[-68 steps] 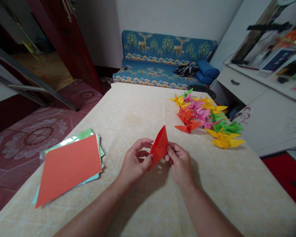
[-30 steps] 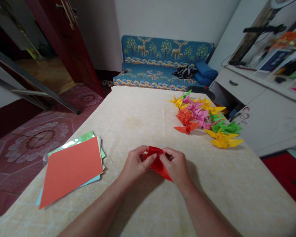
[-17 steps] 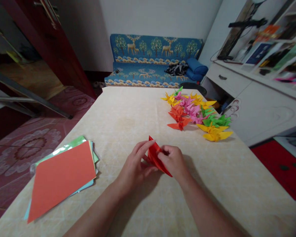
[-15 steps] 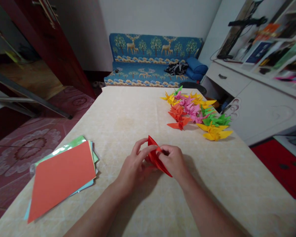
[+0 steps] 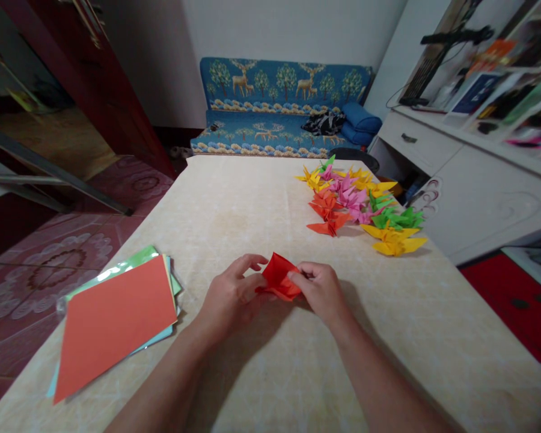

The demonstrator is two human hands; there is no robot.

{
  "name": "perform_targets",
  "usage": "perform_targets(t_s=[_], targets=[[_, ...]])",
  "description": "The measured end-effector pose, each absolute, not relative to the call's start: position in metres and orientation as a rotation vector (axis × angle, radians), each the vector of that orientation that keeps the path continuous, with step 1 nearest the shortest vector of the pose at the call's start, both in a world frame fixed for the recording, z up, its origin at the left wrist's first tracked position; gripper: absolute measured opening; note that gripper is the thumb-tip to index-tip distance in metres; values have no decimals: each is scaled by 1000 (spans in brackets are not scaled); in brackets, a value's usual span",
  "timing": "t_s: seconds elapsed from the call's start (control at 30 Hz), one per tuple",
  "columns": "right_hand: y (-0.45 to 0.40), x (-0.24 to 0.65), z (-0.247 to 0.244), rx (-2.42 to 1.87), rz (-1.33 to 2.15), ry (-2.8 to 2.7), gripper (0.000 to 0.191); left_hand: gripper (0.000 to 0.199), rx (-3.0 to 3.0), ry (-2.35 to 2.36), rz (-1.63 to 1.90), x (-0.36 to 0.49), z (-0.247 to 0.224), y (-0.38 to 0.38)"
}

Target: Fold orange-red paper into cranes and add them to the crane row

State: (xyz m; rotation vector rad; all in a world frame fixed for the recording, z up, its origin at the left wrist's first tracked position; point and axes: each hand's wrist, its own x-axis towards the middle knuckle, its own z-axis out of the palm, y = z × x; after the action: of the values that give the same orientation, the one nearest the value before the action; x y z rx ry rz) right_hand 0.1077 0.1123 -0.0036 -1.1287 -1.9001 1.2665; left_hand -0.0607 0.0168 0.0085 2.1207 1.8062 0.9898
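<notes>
A piece of red origami paper [image 5: 280, 275], partly folded and spread into a hollow shape, is between my hands just above the table. My right hand [image 5: 319, 290] pinches its right side, thumb on the near face. On the other side, my left hand [image 5: 234, 288] has its thumb at the paper's left edge, the index finger curved above it; its lower fingers are partly hidden. To the left lies a stack of coloured paper, an orange-red sheet [image 5: 117, 325] on top.
Folded paper cranes in red [image 5: 328, 225], yellow [image 5: 394, 239], pink [image 5: 349, 195] and green [image 5: 399, 218] cluster at the table's far right. A patterned blue sofa [image 5: 279, 102] stands beyond the table [image 5: 234, 198]; a white cabinet [image 5: 491, 192] is on the right.
The red paper has turned and opened from a narrow folded shape into a wider hollow. My left hand has shifted slightly left, its fingers further from the paper's top.
</notes>
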Motion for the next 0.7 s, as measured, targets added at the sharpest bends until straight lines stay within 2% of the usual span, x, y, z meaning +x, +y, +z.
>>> perform_targets(t_s=[0.23, 0.37, 0.5, 0.7], targets=[[105, 105, -3, -1143, 1160, -1887, 26, 27, 2194, 1852, 805, -52, 9, 14], [100, 104, -5, -1075, 1069, -1908, 27, 24, 2279, 2015, 664, -46, 7, 15], [97, 103, -6, -1042, 913, -1993, 26, 29, 2222, 2122, 457, -37, 7, 16], [93, 101, -3, -1016, 744, -2152, 12, 19, 2146, 2065, 420, -28, -2, 19]])
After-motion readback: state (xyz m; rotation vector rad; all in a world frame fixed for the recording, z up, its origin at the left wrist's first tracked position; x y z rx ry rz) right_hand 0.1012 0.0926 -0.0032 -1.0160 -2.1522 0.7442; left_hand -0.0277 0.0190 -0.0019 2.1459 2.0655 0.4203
